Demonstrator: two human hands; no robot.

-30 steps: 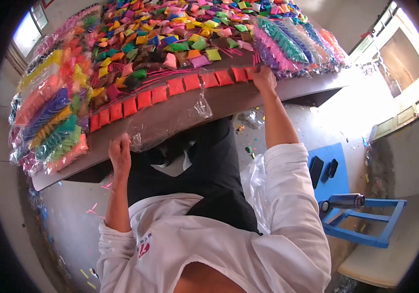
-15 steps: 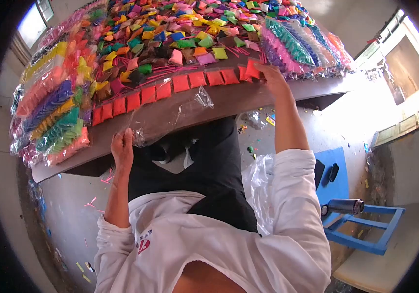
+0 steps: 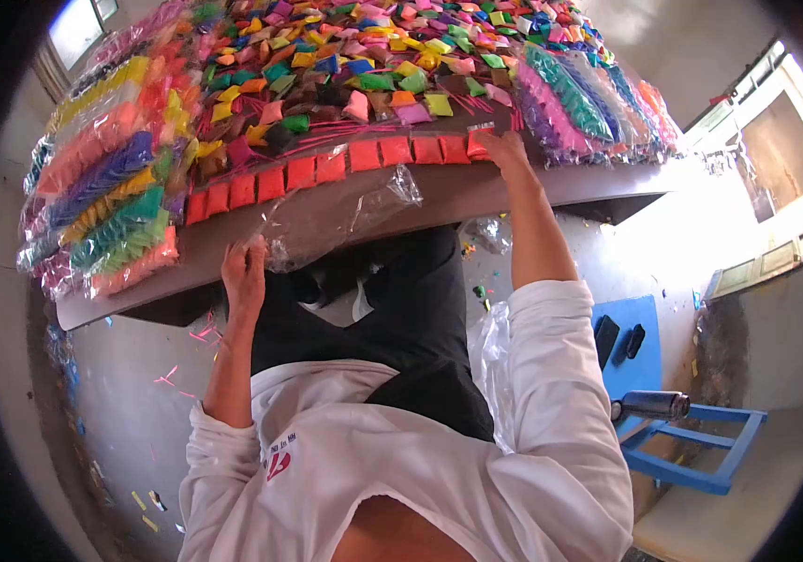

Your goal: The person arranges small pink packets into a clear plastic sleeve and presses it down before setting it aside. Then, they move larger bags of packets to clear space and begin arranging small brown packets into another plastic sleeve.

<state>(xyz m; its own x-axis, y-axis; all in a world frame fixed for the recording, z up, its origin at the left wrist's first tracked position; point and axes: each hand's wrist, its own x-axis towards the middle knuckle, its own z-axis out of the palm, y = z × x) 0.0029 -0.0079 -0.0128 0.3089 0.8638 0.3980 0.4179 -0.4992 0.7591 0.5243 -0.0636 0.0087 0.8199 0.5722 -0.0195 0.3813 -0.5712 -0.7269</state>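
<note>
A row of small red packets (image 3: 330, 167) runs along the near edge of the table (image 3: 439, 194). My right hand (image 3: 506, 155) is at the row's right end, its fingers closed on the last red packet (image 3: 478, 145). My left hand (image 3: 246, 272) pinches the left end of a clear plastic bag (image 3: 326, 220) in front of the table edge. The bag stretches to the right below the row, its far end loose and crumpled.
Loose packets in many colours (image 3: 373, 82) cover the table behind the row, with pink strips (image 3: 326, 131) among them. Bagged packets are stacked at the left (image 3: 111, 178) and right (image 3: 579, 103). A blue stool (image 3: 729, 450) and a dark bottle (image 3: 654, 405) are at lower right.
The red packet at my right hand has come down flatter in line with the row. The clear bag is more spread out, its free end shifted slightly right. The view has shifted a little.
</note>
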